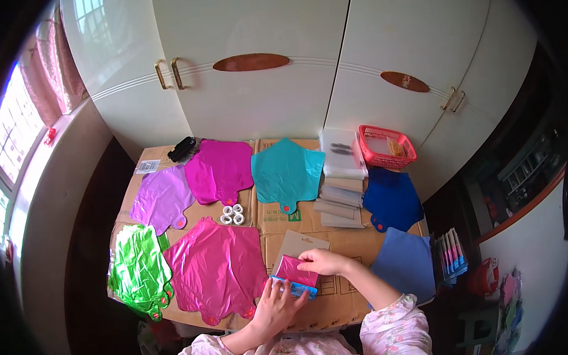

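A folded pink foil balloon (297, 271) lies on a grey card (307, 242) with a hang hole, at the table's front middle. My right hand (323, 262) is closed, its fingertips on the balloon's upper right part. Along the balloon's lower edge runs a shiny blue printed strip (306, 292). The fingers of my left hand (275, 310) are spread, resting on the strip and its near edge. Left of that hand is a spread pile of flat pink foil balloons (218, 269). A periwinkle foil balloon (406, 264) lies beyond my right forearm.
Flat balloons in green (139, 269), lilac (161, 197), magenta (220, 170), teal (288, 171) and dark blue (393, 197) cover the cardboard (276, 218). White rolls (232, 214), stacked grey cards (340, 203), clear bags (342, 156) and a red basket (385, 159) stand farther back.
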`<state>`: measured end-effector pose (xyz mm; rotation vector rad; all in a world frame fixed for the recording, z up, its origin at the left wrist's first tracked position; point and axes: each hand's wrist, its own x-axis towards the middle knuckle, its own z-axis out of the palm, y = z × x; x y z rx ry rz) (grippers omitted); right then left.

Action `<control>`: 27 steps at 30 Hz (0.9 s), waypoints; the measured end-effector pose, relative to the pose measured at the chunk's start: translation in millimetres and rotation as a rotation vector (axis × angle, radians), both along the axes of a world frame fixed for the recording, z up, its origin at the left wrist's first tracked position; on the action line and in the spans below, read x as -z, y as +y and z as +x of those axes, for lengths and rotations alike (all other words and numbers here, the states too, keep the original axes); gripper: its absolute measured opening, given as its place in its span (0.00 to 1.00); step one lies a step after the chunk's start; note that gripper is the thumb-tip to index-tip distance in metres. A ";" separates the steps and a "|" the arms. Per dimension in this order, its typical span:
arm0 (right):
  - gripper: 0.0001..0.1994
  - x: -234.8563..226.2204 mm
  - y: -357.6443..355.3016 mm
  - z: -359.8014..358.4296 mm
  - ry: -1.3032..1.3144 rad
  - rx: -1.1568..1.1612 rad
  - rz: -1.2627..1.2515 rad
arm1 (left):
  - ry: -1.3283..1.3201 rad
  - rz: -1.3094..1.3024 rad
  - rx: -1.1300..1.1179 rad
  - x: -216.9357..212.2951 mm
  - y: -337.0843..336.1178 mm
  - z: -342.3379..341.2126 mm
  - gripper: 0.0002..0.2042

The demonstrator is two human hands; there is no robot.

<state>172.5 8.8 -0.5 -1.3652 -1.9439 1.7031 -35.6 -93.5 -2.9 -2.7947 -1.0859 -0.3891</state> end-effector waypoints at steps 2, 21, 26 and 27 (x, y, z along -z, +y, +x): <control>0.15 -7.7 -1.2 -4.6 -0.152 -0.011 0.165 | 0.021 -0.016 0.021 -6.8 4.1 0.7 0.23; 0.21 -24.6 170.1 114.5 -0.745 0.358 1.032 | 0.286 -0.126 0.144 -40.2 21.2 15.0 0.27; 0.22 -7.8 193.1 136.1 -0.885 0.134 0.915 | 0.252 -0.082 0.144 -29.6 21.2 11.9 0.26; 0.20 -8.4 194.5 132.4 -0.874 0.118 0.938 | 0.227 -0.090 0.142 -25.1 20.9 10.0 0.25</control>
